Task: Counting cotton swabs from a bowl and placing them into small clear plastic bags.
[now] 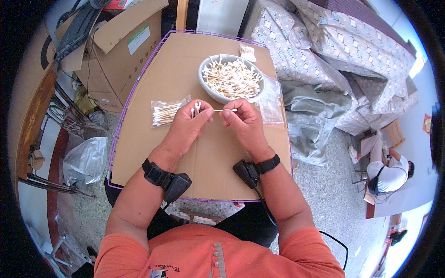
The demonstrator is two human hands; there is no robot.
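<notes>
Thin, white-tipped wooden swab [218, 110] lies crosswise between the two grips.
Head view: the right hand [244, 121] pinches it near one tip; leftward, its shaft reaches the left hand [189, 123], whose curled fingers hold more swabs [197, 107].

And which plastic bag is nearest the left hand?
The plastic bag of cotton swabs, left of the bowl; the flat bag lies nearer the right hand.

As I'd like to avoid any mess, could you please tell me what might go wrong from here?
The heaped swabs could spill if a hand bumps the grey bowl. The thin swab between the left hand and right hand might snap if bent. Other swabs in the left hand could slip onto the cardboard.
</notes>
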